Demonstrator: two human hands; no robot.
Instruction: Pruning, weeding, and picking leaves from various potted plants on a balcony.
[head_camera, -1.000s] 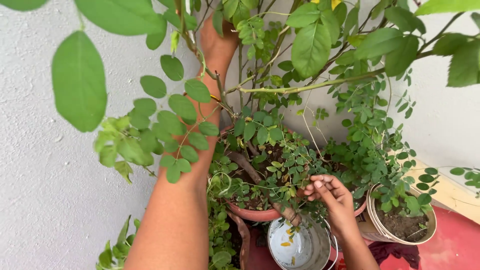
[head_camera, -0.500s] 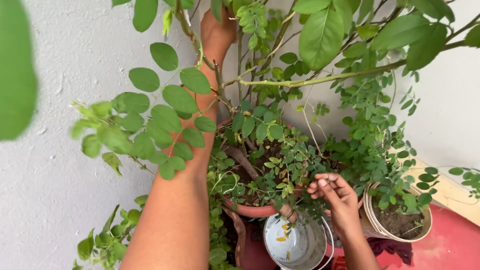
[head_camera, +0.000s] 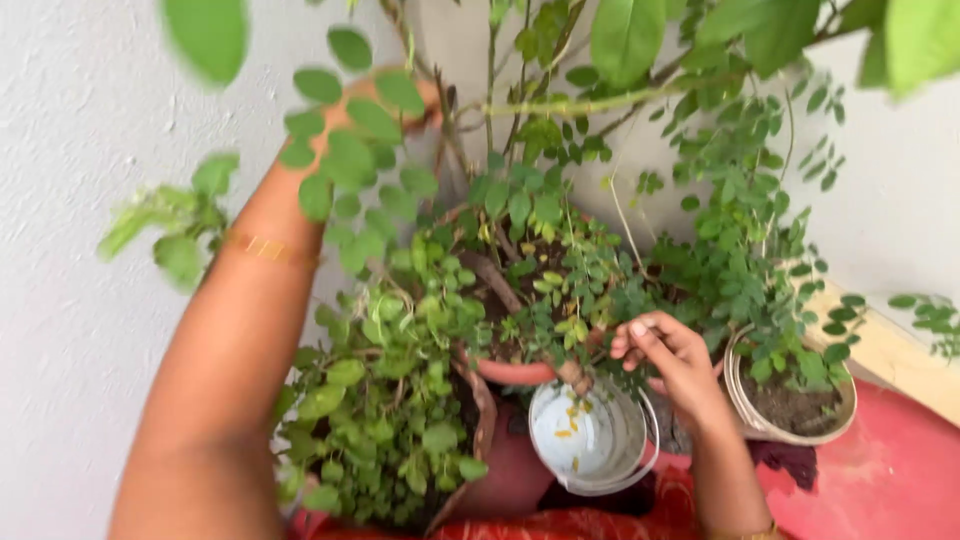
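Observation:
My right hand (head_camera: 668, 358) is low at centre right, its fingertips pinched on a sprig of small leaves at the rim of a terracotta pot (head_camera: 512, 373). Just below that hand stands a white bucket (head_camera: 592, 445) with a few yellow leaves inside. My left arm reaches up from the lower left. My left hand (head_camera: 428, 98) is high among the stems of the potted shrub (head_camera: 520, 215), mostly hidden by blurred leaves, so its grip is unclear. A gold bangle (head_camera: 265, 247) sits on that forearm.
A beige pot (head_camera: 748, 418) with soil and a small plant stands to the right on a red floor (head_camera: 900, 470). A bushy green plant (head_camera: 385, 420) fills the lower middle. A white wall (head_camera: 70, 300) lies to the left and behind, and a pale ledge (head_camera: 885, 360) runs along the right.
The view has tilted down and my left arm has swung left and lower, showing its bangle. My right hand has stayed at the pot rim, and the leaves have shifted.

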